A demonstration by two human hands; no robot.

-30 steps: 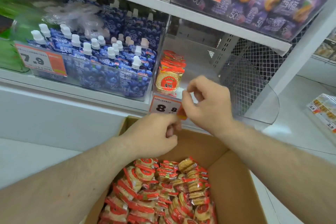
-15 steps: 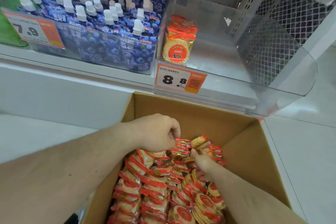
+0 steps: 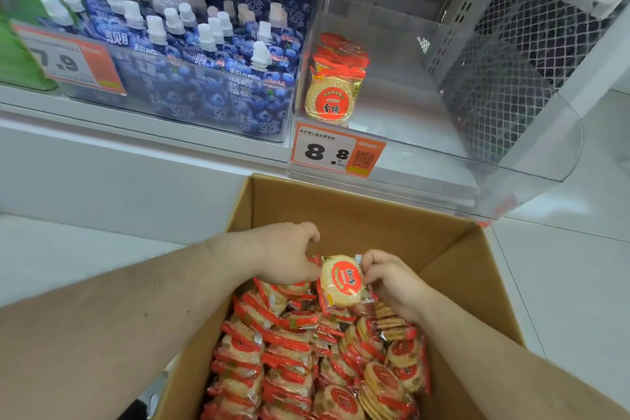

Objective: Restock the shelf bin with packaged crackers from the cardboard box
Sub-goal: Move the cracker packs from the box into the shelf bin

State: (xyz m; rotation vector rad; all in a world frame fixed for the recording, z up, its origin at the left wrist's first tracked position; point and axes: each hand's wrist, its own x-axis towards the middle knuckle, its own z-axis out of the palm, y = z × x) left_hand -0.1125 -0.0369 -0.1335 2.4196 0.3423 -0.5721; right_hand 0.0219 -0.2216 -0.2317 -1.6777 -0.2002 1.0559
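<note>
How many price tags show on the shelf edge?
2: the 7.9 tag on the bin front at left, and the 8.8 tag below the cracker bin. Others may lie outside the frame.

Cardboard box [image 3: 344, 211] sits on floor just below shelf bin [image 3: 443, 160]. Cracker packs [image 3: 306, 351] fill box. Few packs [image 3: 332, 85] stand at bin's left front. Price tag [image 3: 335, 153] on bin front. Pouches bin [image 3: 170, 78] left of it.

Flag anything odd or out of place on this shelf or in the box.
Nothing looks damaged or spilled. The clear shelf bin holds only one short row of cracker packs against its left wall, the rest bare.
</note>
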